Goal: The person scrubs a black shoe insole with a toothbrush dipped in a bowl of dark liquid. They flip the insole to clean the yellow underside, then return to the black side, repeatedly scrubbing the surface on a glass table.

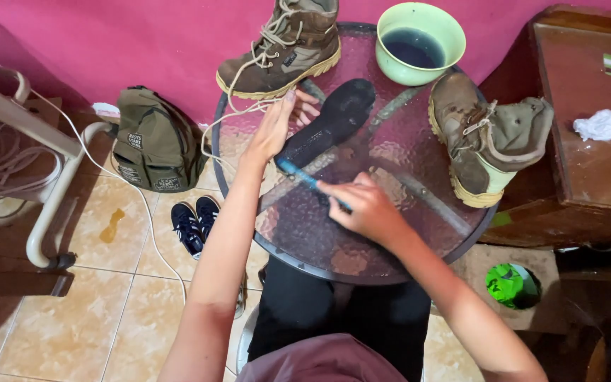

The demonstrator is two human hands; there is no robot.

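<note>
The right hand [366, 207] is closed around a slim blue toothbrush [304, 177], its head on a dark flat foam insole [330, 122] lying on the round glass table [383, 247]. The left hand [277, 124], fingers spread, presses the insole down. Two brown lace-up boots [486, 138] flank it. Farthest, one pale green plastic bowl [419, 42] holds dark water.
</note>
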